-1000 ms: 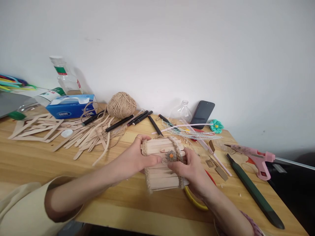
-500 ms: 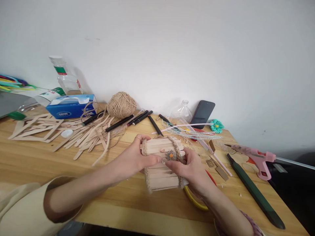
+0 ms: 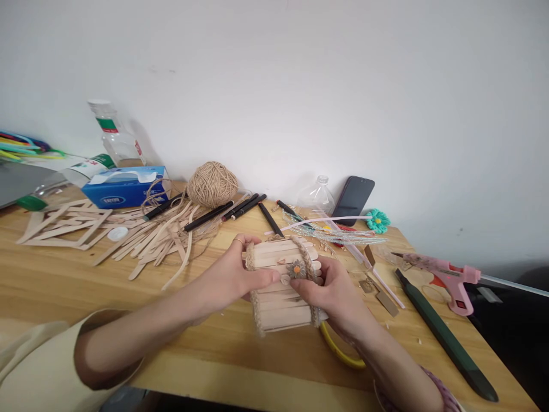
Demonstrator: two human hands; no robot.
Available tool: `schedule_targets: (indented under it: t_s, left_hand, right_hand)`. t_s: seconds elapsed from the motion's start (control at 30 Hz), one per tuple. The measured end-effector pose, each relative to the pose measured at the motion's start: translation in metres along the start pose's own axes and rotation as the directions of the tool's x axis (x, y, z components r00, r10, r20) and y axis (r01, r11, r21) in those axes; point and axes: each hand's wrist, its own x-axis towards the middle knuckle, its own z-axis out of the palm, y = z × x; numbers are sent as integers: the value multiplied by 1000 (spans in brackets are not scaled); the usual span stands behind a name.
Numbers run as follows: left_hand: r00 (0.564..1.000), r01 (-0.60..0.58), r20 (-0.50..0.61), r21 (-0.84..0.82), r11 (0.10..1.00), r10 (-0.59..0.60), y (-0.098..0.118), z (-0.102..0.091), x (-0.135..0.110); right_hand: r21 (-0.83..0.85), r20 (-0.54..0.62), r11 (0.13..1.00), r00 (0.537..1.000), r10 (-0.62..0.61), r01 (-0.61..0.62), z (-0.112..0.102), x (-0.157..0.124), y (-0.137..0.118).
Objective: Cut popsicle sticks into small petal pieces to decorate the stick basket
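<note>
Between my two hands is a popsicle-stick holder [image 3: 285,317], its pale sticks side by side with braided twine along both ends. A small grey flower with an orange centre [image 3: 297,269] sits on its face. My left hand [image 3: 244,272] grips the left end, thumb flat on the sticks, other fingers behind. My right hand [image 3: 332,292] holds the right end, its thumb tip at the lower edge of the flower. Fingers behind the holder are mostly hidden. Below my right hand lies a yellow-handled tool [image 3: 343,352], partly covered.
Loose popsicle sticks [image 3: 141,243] and a twine ball [image 3: 212,184] lie left, by a blue tissue box [image 3: 126,191]. Black markers [image 3: 209,216] lie behind. Rightward are a phone [image 3: 354,199], a teal flower [image 3: 378,220], a pink glue gun [image 3: 454,277] and a dark green long tool [image 3: 446,335].
My right thumb has shifted slightly up toward the flower. Both hands keep hold of the stick holder, which has barely moved.
</note>
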Motion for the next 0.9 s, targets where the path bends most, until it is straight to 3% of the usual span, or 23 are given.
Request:
schedule_targets:
  t_s: [0.23,0.3,0.33,0.37,0.4,0.47,0.5,0.57,0.67,0.9]
  left_hand:
    - [1000,-9,23,-32,999,10,-2,-2,3]
    - [1000,-29,-6,-54,998,28,-4,-4,5]
    - [999,-43,-37,-67,997,41,-5,-5,5]
    - [996,-58,-73,-86,995,52,-6,-6,5]
    - [992,-73,-111,-113,991,60,-7,-6,6]
    - [984,-92,-168,-192,977,60,-7,-5,5]
    - [981,-99,-184,-239,966,55,-7,-4,4]
    - [980,-107,-196,-323,940,44,-7,-1,1]
    - [980,-117,-194,-414,903,38,-6,5,-7]
    - [985,-111,-169,-511,853,27,-11,11,-22]
  right_hand:
    - [7,76,1000,997,-25,25,-4,2,-2]
    - [21,106,994,989,-106,104,-9,1,-1]
    - [-9,64,982,980,-189,190,-11,0,0]
    - [-84,-25,949,951,-307,304,-14,-1,2]
    - [-207,-131,886,886,-445,415,-16,-3,3]
    - [-495,-217,679,679,-701,542,-18,-6,6]
    - [-607,-164,556,595,-787,568,-18,-7,6]
    - [-714,34,336,510,-860,614,-12,-10,5]
    - [-757,207,156,459,-864,635,-2,-12,0]
    - [-804,241,65,423,-874,591,6,-17,-2]
